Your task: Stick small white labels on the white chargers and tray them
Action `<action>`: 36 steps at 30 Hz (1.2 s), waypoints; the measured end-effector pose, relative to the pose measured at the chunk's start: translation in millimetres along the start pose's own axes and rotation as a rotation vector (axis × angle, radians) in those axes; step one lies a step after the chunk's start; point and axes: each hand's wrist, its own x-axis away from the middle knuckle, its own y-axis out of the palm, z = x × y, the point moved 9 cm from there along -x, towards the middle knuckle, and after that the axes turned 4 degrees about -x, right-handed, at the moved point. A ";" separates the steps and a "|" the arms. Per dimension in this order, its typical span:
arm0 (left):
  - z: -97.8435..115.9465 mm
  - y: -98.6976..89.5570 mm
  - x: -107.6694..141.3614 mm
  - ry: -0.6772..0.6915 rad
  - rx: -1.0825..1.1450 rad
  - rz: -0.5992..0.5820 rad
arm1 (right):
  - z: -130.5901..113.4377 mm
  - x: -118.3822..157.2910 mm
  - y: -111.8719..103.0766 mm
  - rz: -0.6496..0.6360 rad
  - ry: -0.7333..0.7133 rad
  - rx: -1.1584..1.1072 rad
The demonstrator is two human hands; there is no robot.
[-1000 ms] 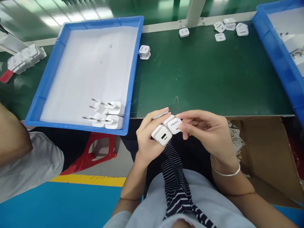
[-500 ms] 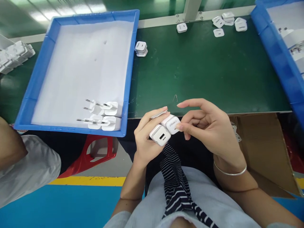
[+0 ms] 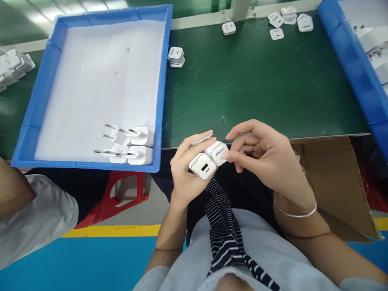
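My left hand (image 3: 189, 167) is closed around two white USB chargers. The lower charger (image 3: 204, 167) faces me with its dark port and a smaller slot. On the upper charger (image 3: 217, 152) a face plate with printed lettering shows. A thin white face plate (image 3: 201, 140) is held between fingers of the same hand. My right hand (image 3: 260, 151) has its thumb tip at the edge of the upper charger's face. Its index finger is apart from the thumb, the other fingers are curled, and nothing shows between them.
A blue tray (image 3: 162, 101) with white lining stands left, several plug chargers (image 3: 140, 155) in its near corner. Small white plates lie in a stack (image 3: 176, 56) beside it and in loose groups (image 3: 277, 34) at the back. Another blue tray (image 3: 339, 44) is right. A neighbour's sleeve (image 3: 54, 202) shows left.
The camera view has shifted slightly, so the table and trays sit a little higher and further left. The right thumb still touches the upper charger, whose lettering is now clearer.
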 end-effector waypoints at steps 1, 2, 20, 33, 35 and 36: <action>-0.2 -0.1 0.0 -0.003 0.002 0.004 | -0.5 0.3 -0.2 0.003 -0.002 0.001; -0.3 0.0 0.1 -0.004 0.003 0.004 | -1.0 0.4 -0.3 0.004 -0.003 0.001; -23.2 4.2 2.6 -0.170 0.546 -0.105 | 23.6 -16.6 19.5 -0.107 -0.005 -0.362; -28.7 38.3 17.9 -0.364 1.001 -0.263 | 34.2 -18.6 25.3 -0.163 -0.053 -0.110; -32.0 36.0 18.5 -0.349 0.880 -0.237 | 25.8 -14.2 16.3 -0.040 -0.152 0.074; -32.8 33.4 18.2 -0.333 0.820 -0.212 | 21.1 -11.4 9.4 0.043 -0.194 0.147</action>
